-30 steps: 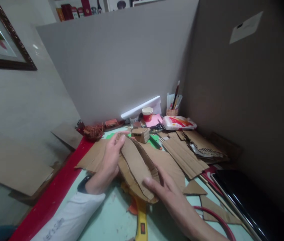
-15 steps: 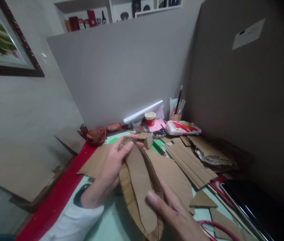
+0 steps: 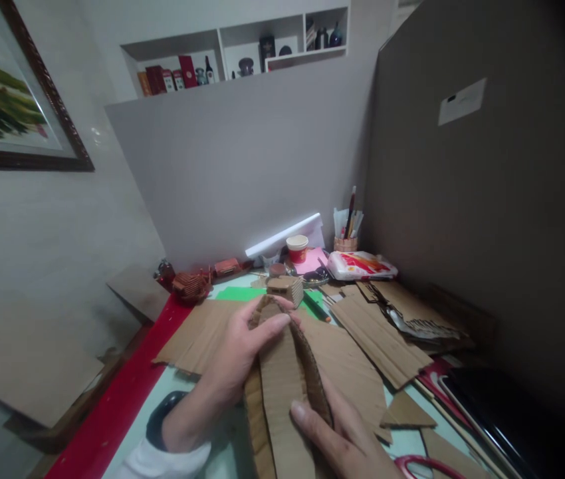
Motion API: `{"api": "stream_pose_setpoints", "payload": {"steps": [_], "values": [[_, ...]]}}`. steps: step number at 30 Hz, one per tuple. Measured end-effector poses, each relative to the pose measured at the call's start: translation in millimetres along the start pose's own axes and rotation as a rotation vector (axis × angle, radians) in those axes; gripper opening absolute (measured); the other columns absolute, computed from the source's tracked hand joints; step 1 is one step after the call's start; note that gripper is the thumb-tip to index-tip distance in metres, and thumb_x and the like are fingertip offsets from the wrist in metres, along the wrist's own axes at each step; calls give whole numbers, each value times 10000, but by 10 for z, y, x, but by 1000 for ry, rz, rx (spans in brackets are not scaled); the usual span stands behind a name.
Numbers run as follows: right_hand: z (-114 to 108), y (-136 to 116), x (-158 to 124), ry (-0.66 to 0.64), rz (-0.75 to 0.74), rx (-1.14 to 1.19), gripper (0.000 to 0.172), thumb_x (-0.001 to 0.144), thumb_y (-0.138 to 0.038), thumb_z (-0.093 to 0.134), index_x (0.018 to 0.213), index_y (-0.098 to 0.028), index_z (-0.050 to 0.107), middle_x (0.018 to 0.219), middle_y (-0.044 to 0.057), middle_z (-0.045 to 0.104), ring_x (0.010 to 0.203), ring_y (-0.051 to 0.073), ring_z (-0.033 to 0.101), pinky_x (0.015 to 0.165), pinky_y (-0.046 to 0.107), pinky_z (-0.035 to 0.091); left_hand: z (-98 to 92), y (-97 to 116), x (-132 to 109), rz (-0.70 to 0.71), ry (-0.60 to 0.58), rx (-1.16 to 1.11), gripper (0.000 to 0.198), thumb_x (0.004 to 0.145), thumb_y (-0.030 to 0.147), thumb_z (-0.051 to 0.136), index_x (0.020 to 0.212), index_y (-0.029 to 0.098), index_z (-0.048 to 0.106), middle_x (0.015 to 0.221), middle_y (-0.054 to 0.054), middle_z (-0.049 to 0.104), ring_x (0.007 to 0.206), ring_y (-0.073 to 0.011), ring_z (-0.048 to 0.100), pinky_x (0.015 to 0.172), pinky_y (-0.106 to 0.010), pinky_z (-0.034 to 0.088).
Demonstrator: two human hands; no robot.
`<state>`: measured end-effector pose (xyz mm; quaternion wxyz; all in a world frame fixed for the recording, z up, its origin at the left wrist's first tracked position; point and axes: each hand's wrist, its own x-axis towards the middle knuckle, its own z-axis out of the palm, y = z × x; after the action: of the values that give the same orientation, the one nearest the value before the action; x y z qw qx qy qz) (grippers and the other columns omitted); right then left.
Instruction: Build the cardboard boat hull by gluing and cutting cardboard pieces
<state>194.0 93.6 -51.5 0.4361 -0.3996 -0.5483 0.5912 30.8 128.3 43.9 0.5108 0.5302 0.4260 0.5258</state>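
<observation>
Between my hands is a long cardboard piece with raised curved sides, like a boat hull, and a flat strip along its middle. My left hand grips the pointed far end, thumb on top and fingers around the edge. Lower down, my right hand holds the right side, its thumb pressing on the strip. The near end runs out of the picture. Flat cardboard sheets lie under and beyond it. Just past my left fingertips stands a small cardboard block.
Scissors with red handles lie at the lower right, near a black glossy object. Further back are a cutter knife, a paper cup, a tissue pack and a pen holder. Grey partitions close off the back.
The hull-shaped cardboard has tipped, so its near end now leaves the picture. My left thumb has slid across onto the strip's far end. The view has tilted up slightly.
</observation>
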Motion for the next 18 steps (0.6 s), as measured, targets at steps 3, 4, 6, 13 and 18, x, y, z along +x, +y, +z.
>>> {"api": "stream_pose_setpoints", "payload": {"steps": [3, 4, 6, 13, 18], "values": [[20, 8, 11, -3, -7, 17, 658, 813, -537, 715, 1397, -261, 592, 1465, 71, 573, 1449, 347, 365, 1187, 476, 298, -7, -30, 13, -9, 21, 28, 228, 797, 353, 751, 973, 222, 690, 927, -48, 767, 851, -224, 697, 800, -330, 525], [28, -2, 15, -12, -12, 22, 659, 812, -535, 716, 1396, -258, 592, 1457, 73, 581, 1446, 345, 371, 1181, 474, 309, -8, -42, 18, -12, 23, 26, 223, 793, 355, 753, 959, 219, 693, 927, -49, 765, 839, -223, 695, 788, -328, 525], [38, -33, 22, -43, -31, 32, 660, 824, -539, 698, 1404, -248, 580, 1448, 77, 588, 1430, 336, 399, 1173, 471, 319, -6, -61, 24, -11, 25, 19, 218, 786, 355, 754, 939, 210, 697, 930, -55, 763, 816, -223, 691, 767, -326, 525], [-32, -152, 8, -146, -18, -36, 641, 890, -509, 642, 1451, -227, 515, 1498, 98, 532, 1418, 305, 420, 1187, 471, 287, 19, -49, 5, -40, 7, -38, 188, 808, 268, 711, 973, 183, 674, 907, -57, 762, 811, -211, 693, 780, -318, 511], [-26, -195, 20, -187, -40, -36, 594, 905, -480, 618, 1432, -223, 523, 1483, 104, 544, 1392, 305, 453, 1168, 477, 323, 32, -47, -3, -90, 1, -88, 179, 819, 246, 689, 984, 186, 656, 893, -50, 752, 783, -192, 690, 756, -303, 507]]}}
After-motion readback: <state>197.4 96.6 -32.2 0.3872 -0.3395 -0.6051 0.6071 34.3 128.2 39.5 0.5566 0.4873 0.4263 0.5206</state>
